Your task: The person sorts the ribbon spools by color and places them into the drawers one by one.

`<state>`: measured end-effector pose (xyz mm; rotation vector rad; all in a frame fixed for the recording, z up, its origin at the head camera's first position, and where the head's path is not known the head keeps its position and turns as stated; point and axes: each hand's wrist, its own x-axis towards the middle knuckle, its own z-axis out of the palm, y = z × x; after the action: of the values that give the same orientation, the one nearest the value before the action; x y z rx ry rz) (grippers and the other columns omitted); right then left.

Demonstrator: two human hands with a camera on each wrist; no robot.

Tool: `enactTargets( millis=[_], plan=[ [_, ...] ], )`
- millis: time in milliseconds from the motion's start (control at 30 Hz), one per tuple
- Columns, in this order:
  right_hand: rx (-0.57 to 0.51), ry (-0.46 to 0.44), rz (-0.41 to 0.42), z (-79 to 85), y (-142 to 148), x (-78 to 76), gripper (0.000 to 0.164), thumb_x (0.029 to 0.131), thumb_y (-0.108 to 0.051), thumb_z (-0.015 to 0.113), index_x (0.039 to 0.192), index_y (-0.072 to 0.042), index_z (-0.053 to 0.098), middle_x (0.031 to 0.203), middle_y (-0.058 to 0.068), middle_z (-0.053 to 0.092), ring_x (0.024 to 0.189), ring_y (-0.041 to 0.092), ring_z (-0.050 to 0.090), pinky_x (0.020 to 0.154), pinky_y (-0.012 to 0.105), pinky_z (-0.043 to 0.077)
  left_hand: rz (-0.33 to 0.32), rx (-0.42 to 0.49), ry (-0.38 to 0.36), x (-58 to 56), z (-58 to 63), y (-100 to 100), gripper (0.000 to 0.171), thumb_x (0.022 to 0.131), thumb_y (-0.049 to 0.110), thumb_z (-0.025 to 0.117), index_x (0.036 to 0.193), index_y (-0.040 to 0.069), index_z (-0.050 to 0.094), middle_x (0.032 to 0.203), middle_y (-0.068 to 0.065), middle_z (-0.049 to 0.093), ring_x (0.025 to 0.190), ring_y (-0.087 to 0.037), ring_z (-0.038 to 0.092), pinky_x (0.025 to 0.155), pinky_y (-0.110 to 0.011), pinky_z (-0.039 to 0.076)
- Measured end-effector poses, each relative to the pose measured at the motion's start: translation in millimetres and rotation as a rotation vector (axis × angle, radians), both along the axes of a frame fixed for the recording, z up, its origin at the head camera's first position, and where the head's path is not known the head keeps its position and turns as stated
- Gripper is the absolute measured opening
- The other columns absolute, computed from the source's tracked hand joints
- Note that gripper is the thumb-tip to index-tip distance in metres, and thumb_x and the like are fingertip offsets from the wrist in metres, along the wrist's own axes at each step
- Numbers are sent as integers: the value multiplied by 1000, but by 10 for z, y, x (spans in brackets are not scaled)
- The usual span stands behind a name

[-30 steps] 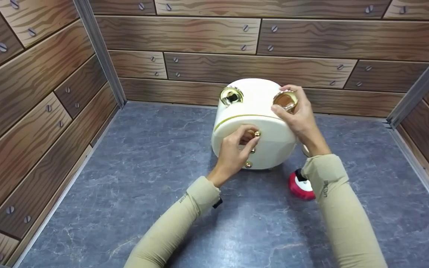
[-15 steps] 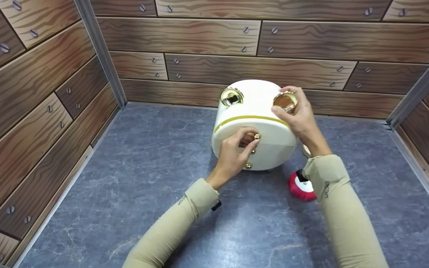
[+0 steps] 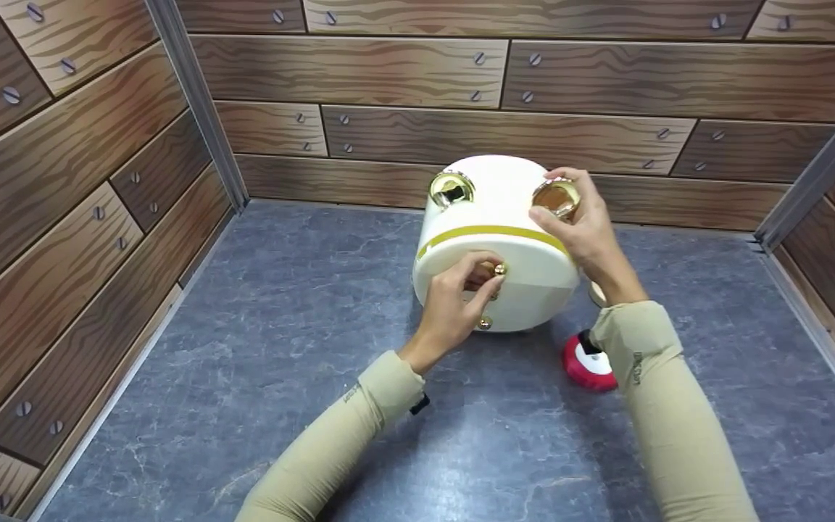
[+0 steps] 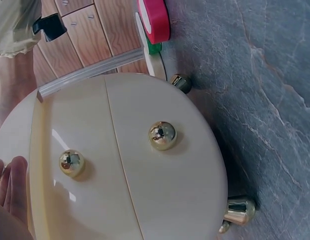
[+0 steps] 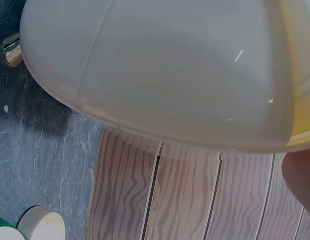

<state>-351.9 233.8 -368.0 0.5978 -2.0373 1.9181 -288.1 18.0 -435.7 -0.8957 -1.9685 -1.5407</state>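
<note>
A glossy white rounded drawer box [image 3: 512, 192] with gold knobs stands near the back wall in the head view. My left hand [image 3: 454, 293] pinches the top gold knob [image 3: 500, 269] between thumb and fingers. The top drawer is partly out, and a yellow band [image 3: 486, 231] shows behind its front. My right hand [image 3: 588, 225] grips the round gold ear [image 3: 555, 197] on the box's right side, thumb in front. Another gold ear [image 3: 451, 190] stands at the left. In the left wrist view, the middle knob [image 4: 71, 163] and bottom knob [image 4: 162, 135] sit untouched.
A red tape-like roll [image 3: 586, 365] lies by the right sleeve. Green [image 4: 155, 48] and cream [image 4: 155, 65] rolls are next to it. Gold feet [image 4: 239, 210] hold the box off the grey marbled floor. Wood-patterned walls [image 3: 417, 72] surround the space.
The top drawer has come farther out toward me, and the yellow band has widened. My left hand has moved slightly back with the knob; the right hand has kept its grip.
</note>
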Motion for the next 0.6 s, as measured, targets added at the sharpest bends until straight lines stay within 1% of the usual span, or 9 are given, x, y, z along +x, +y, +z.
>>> enactTargets(
  millis=[100,367,600],
  plan=[
    [-16,-4,10,-3,-2,-3,49,90,-3,77,133,-11,54,103,12,65,85,16,66,69,23,57,0,1,1,19,1,-8,19,101,15,68,117,4,67,89,-9,74,78,-15,73,76,-20,62],
    [-33,-4,18,-7,-5,-9,49,91,-1,76,133,-12,54,100,7,67,83,15,66,68,23,57,14,-9,10,60,-8,-24,19,101,16,68,116,4,68,90,-8,75,80,-15,73,77,-20,62],
    [-12,-2,11,-15,1,-5,49,91,-3,76,134,-13,53,100,8,67,84,16,66,68,23,57,18,-15,15,105,-15,-41,19,101,15,69,116,4,68,92,-9,75,81,-15,74,78,-20,62]
  ],
)
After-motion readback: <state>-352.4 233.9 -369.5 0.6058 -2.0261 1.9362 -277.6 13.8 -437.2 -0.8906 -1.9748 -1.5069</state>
